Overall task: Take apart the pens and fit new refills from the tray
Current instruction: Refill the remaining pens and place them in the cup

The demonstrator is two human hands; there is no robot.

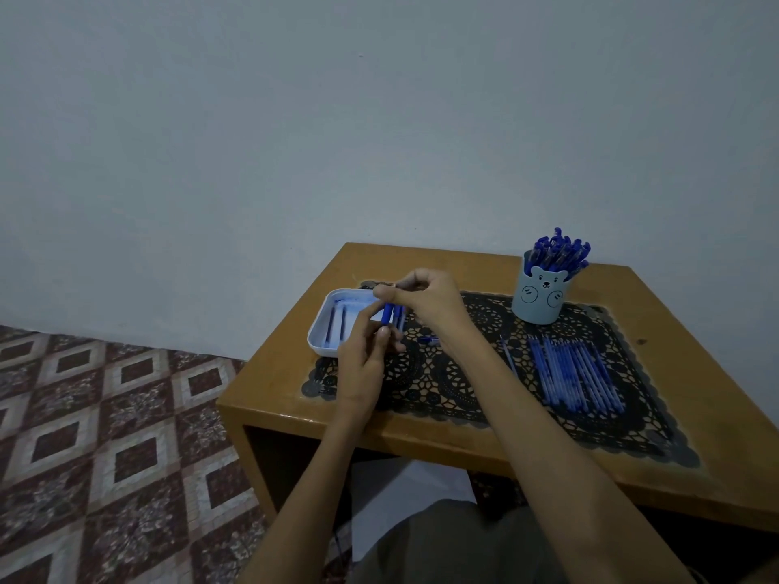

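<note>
Step in hand: the left hand (366, 351) pinched the blue pen (388, 314) low on its barrel; the right hand (425, 299) pinched its upper end, over the near edge of the tray (320, 330).
Doing it well: probably best to hold the barrel steady and twist only the top, keeping small parts above the tray.
Refills: two dark ones lay in the tray.
Surface: a wooden counter (695, 419) under a black lace mat (463, 385), with a row of pens (575, 373) at right.
Room: bare pale wall, patterned tile floor, bear pen cup (541, 299).
</note>
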